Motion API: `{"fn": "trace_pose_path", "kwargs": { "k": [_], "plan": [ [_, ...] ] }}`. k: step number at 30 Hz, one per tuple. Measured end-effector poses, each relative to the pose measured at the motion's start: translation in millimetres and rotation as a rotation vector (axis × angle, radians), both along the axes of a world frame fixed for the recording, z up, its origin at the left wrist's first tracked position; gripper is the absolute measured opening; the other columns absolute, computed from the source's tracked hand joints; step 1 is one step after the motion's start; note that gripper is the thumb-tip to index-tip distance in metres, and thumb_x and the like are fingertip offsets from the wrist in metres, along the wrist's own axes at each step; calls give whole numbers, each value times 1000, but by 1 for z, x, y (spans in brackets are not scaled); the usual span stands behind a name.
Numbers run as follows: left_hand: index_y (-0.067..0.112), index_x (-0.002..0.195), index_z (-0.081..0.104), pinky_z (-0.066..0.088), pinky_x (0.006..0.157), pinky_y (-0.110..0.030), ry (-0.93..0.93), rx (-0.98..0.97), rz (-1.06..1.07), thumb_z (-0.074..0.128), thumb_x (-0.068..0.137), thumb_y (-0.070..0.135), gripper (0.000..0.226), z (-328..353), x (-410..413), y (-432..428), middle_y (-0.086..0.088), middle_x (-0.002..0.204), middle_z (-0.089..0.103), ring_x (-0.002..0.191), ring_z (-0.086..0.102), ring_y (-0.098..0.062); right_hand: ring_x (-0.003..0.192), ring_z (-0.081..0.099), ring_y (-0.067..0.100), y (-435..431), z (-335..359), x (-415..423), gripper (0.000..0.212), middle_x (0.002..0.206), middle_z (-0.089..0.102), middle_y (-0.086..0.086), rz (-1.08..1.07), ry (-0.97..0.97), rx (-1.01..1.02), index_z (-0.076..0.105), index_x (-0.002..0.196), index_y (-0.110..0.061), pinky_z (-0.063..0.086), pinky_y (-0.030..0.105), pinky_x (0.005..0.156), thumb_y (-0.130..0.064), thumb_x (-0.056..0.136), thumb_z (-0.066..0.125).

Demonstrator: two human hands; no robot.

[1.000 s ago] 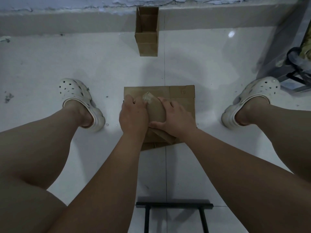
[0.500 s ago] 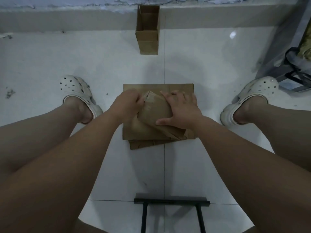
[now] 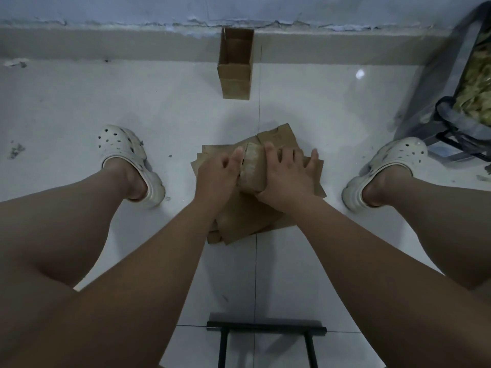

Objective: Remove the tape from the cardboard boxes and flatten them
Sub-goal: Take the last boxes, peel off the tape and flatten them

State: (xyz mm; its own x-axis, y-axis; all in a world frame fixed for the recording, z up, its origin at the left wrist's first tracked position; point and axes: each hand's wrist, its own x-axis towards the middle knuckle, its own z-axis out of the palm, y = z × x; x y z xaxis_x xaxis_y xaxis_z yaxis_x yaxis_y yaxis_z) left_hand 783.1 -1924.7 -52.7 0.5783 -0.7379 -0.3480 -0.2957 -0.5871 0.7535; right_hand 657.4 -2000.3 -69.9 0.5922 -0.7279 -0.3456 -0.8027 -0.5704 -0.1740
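Brown taped box [image 3: 251, 181] sits atop the flattened stack [image 3: 239, 229], its tape strip [image 3: 252, 160] running away from you between your hands: left hand [image 3: 216, 176] gripping its near edge, right hand [image 3: 287, 176] pressing flat, fingers splayed.

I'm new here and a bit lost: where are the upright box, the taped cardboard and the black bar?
upright box [image 3: 235, 82]: head view, its front wall.
taped cardboard [image 3: 253, 166]: head view, its glossy taped face.
black bar [image 3: 265, 329]: head view, middle of the crossbar.
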Motion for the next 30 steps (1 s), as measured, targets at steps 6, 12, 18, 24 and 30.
{"fn": "trace_pose_path", "kwargs": {
  "k": [6,12,18,24,30],
  "plan": [
    [19,67,46,28,50,-14,-59,126,-9,62,89,32,30,-16,-15,-5,0,77,51,61,42,-7,129,34,35,10,-16,-6,101,136,39,16,-70,23,-32,10,145,-24,13,56,111,-61,70,67],
    [16,58,43,27,50,-26,-62,239,-67,50,95,42,45,-22,-12,-2,0,59,44,55,40,-13,130,33,35,7,-26,-9,105,137,37,16,-94,27,-26,8,145,-25,12,55,111,-63,68,67],
    [14,63,45,34,64,-31,116,193,-280,46,99,33,40,-19,4,-7,-2,63,44,64,43,-19,135,24,36,4,-31,-12,110,143,29,15,-105,27,32,3,147,-25,3,58,113,-61,68,70],
    [13,62,45,38,65,-30,350,119,-366,48,98,29,39,-22,19,-7,1,58,42,55,40,-12,138,18,36,-6,-33,-18,111,146,24,14,-71,4,110,0,146,-27,-5,59,114,-58,67,71],
    [23,50,59,52,78,-28,662,107,-215,50,97,18,47,-25,24,1,9,55,49,64,50,-11,138,19,36,-4,-34,-17,107,144,25,14,-33,-27,84,4,144,-26,-3,60,114,-56,67,72]
  ]
}}
